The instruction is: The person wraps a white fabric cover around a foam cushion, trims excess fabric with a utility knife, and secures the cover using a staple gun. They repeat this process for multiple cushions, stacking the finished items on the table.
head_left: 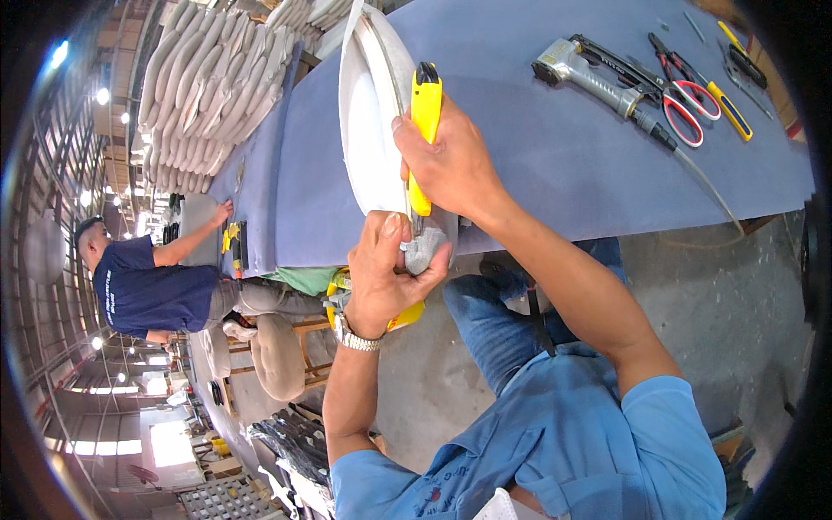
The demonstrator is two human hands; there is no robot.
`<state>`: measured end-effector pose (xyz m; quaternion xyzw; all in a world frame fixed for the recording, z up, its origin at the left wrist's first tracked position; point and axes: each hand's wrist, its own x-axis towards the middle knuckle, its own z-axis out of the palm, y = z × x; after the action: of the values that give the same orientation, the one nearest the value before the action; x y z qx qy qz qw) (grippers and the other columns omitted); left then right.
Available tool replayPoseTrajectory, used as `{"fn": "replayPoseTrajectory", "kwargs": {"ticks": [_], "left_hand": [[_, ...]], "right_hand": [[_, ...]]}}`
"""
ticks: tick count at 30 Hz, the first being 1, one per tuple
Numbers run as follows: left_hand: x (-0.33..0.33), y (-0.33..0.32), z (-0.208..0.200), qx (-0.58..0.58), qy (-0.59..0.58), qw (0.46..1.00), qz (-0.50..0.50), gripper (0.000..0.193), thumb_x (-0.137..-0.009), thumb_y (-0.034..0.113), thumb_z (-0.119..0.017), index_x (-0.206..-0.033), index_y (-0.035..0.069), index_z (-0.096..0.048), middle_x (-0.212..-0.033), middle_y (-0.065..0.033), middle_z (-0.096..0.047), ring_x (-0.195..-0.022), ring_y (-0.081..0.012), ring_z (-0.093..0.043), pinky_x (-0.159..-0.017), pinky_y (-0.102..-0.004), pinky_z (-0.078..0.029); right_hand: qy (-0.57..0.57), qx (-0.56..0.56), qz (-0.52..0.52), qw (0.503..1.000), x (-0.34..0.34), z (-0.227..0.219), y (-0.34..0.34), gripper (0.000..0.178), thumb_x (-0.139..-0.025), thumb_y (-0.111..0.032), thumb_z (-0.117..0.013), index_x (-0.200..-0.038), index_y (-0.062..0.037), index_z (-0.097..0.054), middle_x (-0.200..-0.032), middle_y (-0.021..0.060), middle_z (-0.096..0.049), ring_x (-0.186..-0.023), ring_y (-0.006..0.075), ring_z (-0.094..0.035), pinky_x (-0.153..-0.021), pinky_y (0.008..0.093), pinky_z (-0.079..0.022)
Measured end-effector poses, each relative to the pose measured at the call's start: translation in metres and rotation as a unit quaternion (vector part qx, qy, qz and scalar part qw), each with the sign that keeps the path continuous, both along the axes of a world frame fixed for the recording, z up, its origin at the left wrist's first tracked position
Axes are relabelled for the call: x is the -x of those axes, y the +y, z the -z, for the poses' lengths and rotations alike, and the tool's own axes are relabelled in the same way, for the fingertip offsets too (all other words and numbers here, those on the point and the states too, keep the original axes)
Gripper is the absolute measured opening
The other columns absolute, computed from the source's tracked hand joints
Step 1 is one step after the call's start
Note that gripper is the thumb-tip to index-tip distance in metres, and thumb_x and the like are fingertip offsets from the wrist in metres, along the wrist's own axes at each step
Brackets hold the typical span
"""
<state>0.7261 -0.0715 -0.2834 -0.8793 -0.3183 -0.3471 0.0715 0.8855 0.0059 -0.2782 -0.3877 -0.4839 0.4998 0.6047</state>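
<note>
My right hand (pixel 455 165) is closed around a yellow utility knife (pixel 425 108) with a black end. It holds the knife nearly upright over the edge of a long, curved white padded panel (pixel 368 139). Whether the blade is out cannot be seen. At the panel's near end my left hand (pixel 381 269) pinches a folded bit of grey fabric (pixel 425 250) between thumb and fingers. A thin seam or strip runs along the panel's right edge toward that fold. The panel lies on a blue-grey covered table (pixel 494 113), its near end at the table's front edge.
To the right on the table lie a staple gun (pixel 598 82) with an air hose (pixel 711 186), red-and-white-handled scissors (pixel 685 117) and another yellow knife (pixel 730 111). Padded pieces (pixel 208 87) are stacked far left. A co-worker (pixel 160 290) in dark blue works left, near a cushioned stool (pixel 277 355).
</note>
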Motion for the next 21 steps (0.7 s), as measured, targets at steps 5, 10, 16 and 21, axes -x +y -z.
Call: {"fn": "replayPoseTrajectory", "kwargs": {"ticks": [5, 10, 16, 21], "left_hand": [[0.004, -0.008, 0.006, 0.02, 0.022, 0.999, -0.023, 0.12, -0.067, 0.005, -0.091, -0.161, 0.015, -0.018, -0.09, -0.0068, -0.055, -0.072, -0.0182, -0.054, -0.056, -0.0311, -0.045], [0.006, -0.011, 0.006, 0.019, 0.03, 0.999, -0.025, 0.127, -0.068, 0.003, -0.091, -0.164, 0.014, -0.008, -0.092, -0.0068, -0.054, -0.077, -0.0176, -0.052, -0.065, -0.0308, -0.045], [0.005, -0.012, 0.013, 0.017, -0.009, 1.0, -0.023, 0.133, -0.066, 0.007, -0.093, -0.165, 0.016, -0.005, -0.091, -0.0052, -0.054, -0.073, -0.0155, -0.049, -0.059, -0.0278, -0.041], [-0.004, -0.006, 0.01, 0.0, -0.037, 0.999, -0.005, 0.131, -0.065, 0.009, -0.094, -0.165, 0.019, -0.011, -0.086, -0.0043, -0.055, -0.058, -0.0131, -0.043, -0.044, -0.0265, -0.035]], "right_hand": [[0.02, -0.022, 0.006, 1.0, 0.005, 0.004, -0.002, 0.036, -0.093, -0.026, -0.06, -0.112, 0.0046, -0.056, -0.09, 0.0252, -0.069, -0.085, 0.0448, -0.069, -0.079, 0.0503, -0.054], [0.035, -0.049, 0.02, 0.998, 0.008, 0.002, -0.007, 0.034, -0.093, -0.025, -0.063, -0.11, 0.0035, -0.055, -0.086, 0.0236, -0.068, -0.08, 0.0452, -0.069, -0.075, 0.0511, -0.054], [0.06, -0.096, 0.04, 0.993, 0.003, -0.002, -0.012, 0.028, -0.093, -0.022, -0.063, -0.106, 0.0021, -0.055, -0.079, 0.0213, -0.067, -0.075, 0.0438, -0.068, -0.069, 0.0493, -0.054], [0.071, -0.074, 0.019, 0.995, -0.006, 0.006, -0.01, 0.024, -0.093, -0.02, -0.062, -0.102, 0.0018, -0.056, -0.071, 0.0161, -0.066, -0.064, 0.0351, -0.07, -0.063, 0.0445, -0.056]]}}
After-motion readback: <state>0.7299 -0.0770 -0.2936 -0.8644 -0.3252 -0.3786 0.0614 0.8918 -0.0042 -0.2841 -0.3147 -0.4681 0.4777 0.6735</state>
